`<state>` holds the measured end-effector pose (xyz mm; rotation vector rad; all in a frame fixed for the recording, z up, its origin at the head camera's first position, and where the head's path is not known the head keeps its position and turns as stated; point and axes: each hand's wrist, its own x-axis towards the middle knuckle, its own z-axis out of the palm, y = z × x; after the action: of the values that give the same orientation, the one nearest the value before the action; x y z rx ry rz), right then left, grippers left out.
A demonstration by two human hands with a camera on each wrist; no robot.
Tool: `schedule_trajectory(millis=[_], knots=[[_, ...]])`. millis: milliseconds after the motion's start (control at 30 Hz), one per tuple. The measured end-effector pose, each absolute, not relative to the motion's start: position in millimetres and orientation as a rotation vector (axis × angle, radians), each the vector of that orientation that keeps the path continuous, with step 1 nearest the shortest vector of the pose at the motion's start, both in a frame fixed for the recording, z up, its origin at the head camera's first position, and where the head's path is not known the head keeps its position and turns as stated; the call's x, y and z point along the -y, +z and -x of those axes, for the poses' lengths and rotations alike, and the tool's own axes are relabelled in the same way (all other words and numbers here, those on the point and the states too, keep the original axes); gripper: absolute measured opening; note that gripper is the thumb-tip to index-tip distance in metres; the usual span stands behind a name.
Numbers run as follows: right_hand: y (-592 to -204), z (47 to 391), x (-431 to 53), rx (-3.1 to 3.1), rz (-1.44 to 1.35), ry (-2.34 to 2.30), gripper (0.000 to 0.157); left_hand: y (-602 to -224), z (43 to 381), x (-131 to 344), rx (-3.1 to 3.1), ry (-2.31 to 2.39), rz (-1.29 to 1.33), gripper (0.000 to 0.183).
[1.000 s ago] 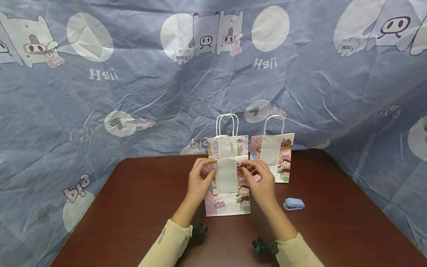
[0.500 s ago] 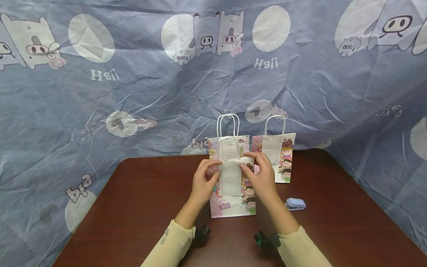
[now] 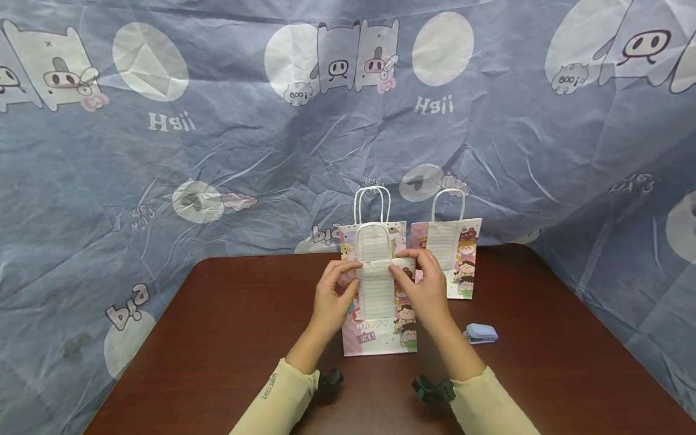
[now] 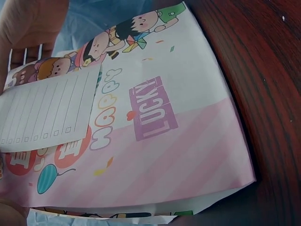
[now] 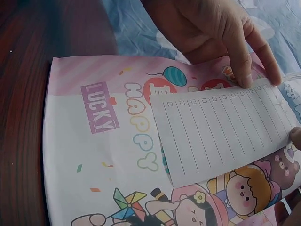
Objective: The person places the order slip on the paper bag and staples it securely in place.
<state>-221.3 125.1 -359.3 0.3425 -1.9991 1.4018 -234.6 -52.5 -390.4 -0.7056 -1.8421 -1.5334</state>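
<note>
A cartoon-printed paper gift bag [image 3: 375, 347] with HAPPY LUCKY lettering stands before me, its white handle [image 3: 373, 223] rising from the rim. Against its front lies a lined checklist sheet [image 3: 377, 296], top edge level with the bag's rim. My left hand [image 3: 333, 296] pinches sheet and rim at the left between thumb and forefinger. At the right side my right hand [image 3: 426, 287] pinches them likewise. In the right wrist view, the left thumb [image 5: 245, 77] presses the sheet's edge, and the right thumb [image 5: 295, 136] shows at the opposite edge. The right hand's other fingers are behind the bag.
Behind the held bag stands another paper bag [image 3: 399, 238] with a white handle. A third bag [image 3: 462, 287], also bearing a lined sheet [image 3: 443, 244], is at the back right. A light-blue stapler [image 3: 481, 333] lies right of my right forearm on the brown table [image 3: 244, 338].
The held bag has shifted slightly right. Its sheet and handle now line up at the rim, and my right hand has moved in onto the sheet's edge. Little differs over the last half second.
</note>
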Motion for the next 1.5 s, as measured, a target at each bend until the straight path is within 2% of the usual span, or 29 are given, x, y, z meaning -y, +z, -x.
schedule_trajectory(millis=[167,400,600,800,1133,1500], knots=[[-353.1,216.0,-123.1,1.999,-0.348,1.424,0.024,-409.1,251.9,56.1,1.836,-1.527,0.719,0.034],[-352.4,214.8,-121.8,2.000,-0.358,1.430,0.024,-412.3,251.5,56.0,1.815,-1.549,0.698,0.031],[-352.1,215.1,-122.8,2.020,-0.358,1.411,0.024,-404.8,243.5,53.9,1.837,-1.537,0.668,0.029],[-367.5,231.2,-130.1,2.046,-0.350,1.394,0.026,-389.4,228.9,53.4,1.798,-1.550,0.720,0.027],[-373.0,231.5,-157.1,2.119,-0.491,1.209,0.047,-389.8,228.9,52.6,1.788,-1.558,0.714,0.029],[-374.4,197.3,-224.3,2.312,-0.472,0.848,0.033,-391.9,229.0,49.1,1.798,-1.613,0.705,0.029]])
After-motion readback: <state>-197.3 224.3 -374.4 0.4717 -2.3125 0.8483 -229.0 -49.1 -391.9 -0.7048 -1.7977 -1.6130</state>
